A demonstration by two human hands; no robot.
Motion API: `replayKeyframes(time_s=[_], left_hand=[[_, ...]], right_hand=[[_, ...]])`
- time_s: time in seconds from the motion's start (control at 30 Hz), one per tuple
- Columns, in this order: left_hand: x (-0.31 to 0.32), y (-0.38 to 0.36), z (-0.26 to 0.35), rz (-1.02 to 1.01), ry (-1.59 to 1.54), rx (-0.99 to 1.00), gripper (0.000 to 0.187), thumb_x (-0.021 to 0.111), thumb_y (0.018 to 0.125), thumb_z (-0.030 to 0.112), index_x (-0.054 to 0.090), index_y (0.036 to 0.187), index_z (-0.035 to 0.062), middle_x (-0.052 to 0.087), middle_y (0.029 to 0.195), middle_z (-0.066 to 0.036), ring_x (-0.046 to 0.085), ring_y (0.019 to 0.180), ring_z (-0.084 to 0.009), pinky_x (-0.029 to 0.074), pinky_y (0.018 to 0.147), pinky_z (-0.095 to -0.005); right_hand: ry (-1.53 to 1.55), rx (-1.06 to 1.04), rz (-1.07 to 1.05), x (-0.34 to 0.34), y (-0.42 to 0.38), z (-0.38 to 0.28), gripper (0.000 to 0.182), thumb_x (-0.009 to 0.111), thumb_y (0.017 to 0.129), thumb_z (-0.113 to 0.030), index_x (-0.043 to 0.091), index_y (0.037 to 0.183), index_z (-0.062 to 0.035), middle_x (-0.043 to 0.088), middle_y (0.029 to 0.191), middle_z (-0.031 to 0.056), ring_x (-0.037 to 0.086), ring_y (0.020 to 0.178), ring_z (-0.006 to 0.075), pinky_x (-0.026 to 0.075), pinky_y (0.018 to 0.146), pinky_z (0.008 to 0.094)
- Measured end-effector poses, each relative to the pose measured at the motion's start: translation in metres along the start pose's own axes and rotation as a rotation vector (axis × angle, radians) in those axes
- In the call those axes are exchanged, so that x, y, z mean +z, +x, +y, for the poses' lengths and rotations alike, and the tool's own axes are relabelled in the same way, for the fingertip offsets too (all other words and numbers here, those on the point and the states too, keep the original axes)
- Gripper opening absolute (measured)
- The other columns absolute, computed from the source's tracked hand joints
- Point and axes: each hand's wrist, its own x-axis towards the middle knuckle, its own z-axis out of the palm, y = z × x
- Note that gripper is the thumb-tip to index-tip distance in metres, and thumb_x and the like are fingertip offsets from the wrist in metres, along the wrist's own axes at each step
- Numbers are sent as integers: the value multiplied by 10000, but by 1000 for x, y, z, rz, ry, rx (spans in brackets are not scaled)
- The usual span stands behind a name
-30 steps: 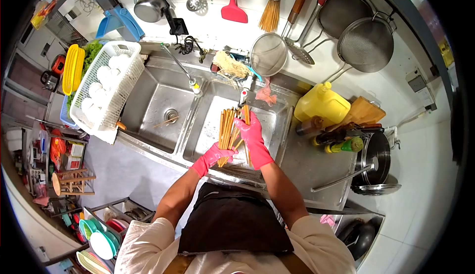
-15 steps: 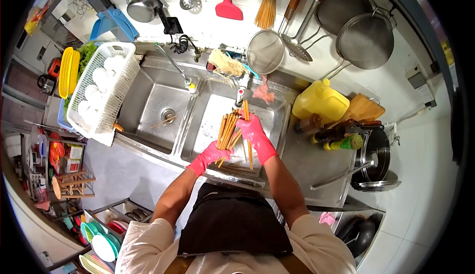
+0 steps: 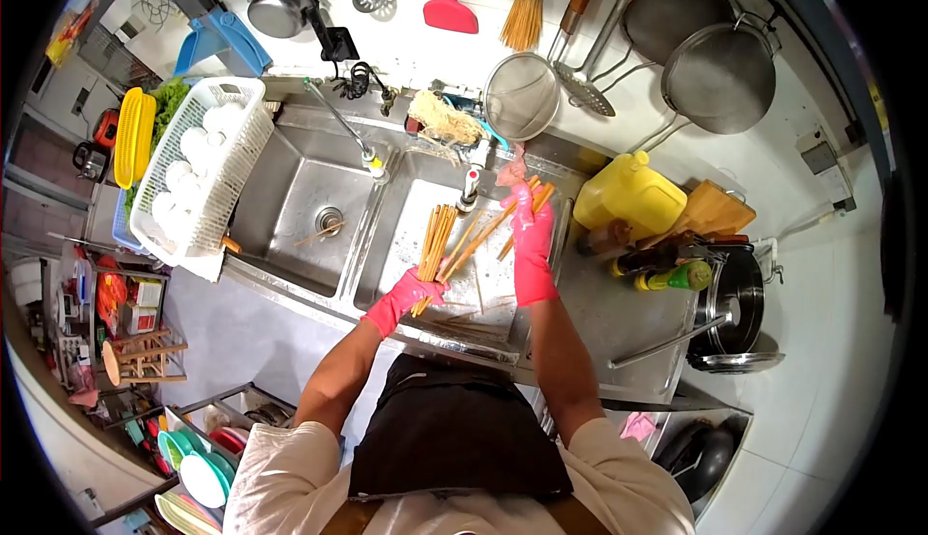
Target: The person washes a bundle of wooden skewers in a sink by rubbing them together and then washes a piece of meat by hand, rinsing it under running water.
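Observation:
Over the right basin of the steel sink [image 3: 360, 235], my left hand [image 3: 408, 300] in a pink rubber glove is wrapped round the lower part of a bundle of wooden chopsticks [image 3: 438, 235]. My right hand [image 3: 532, 235], gloved the same way, is closed on a few chopsticks [image 3: 540, 199] near the basin's right side. One or more of these slant down-left toward the bundle. Several loose chopsticks [image 3: 478, 289] lie on the basin floor. Just above my right hand a pink cloth [image 3: 511, 170] rests at the sink's back edge.
A faucet [image 3: 470, 187] stands behind the right basin, a tall spout [image 3: 340, 121] behind the left. Left is a white basket [image 3: 248, 139] of white round items. Right are a yellow jug [image 3: 628, 194], bottles [image 3: 681, 276] and pots. Strainers [image 3: 718, 78] and utensils hang on the wall.
My right hand has moved up and right, away from the bundle, and its chopsticks have tilted from upright to slanting. My left hand stays near the same spot with the bundle.

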Motion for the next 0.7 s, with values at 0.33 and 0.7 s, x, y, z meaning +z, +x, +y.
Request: replayKeyframes(time_s=[0.33, 0.7], left_hand=[[10, 3, -11, 70, 72, 26, 342, 655, 779, -26, 587, 1111, 22, 644, 832, -69, 566, 578, -123, 460, 484, -243], [-2, 1, -11, 70, 21, 86, 681, 585, 669, -136, 485, 1317, 50, 627, 880, -81, 602, 712, -150, 521, 595, -264]], right_hand=[[244, 163, -141, 14, -19, 58, 104, 581, 910, -128, 564, 998, -75, 512, 675, -34, 500, 550, 75, 407, 492, 219], [-30, 310, -376, 6, -14, 21, 227, 657, 826, -139, 667, 1035, -51, 607, 727, -13, 493, 549, 64, 343, 452, 213]])
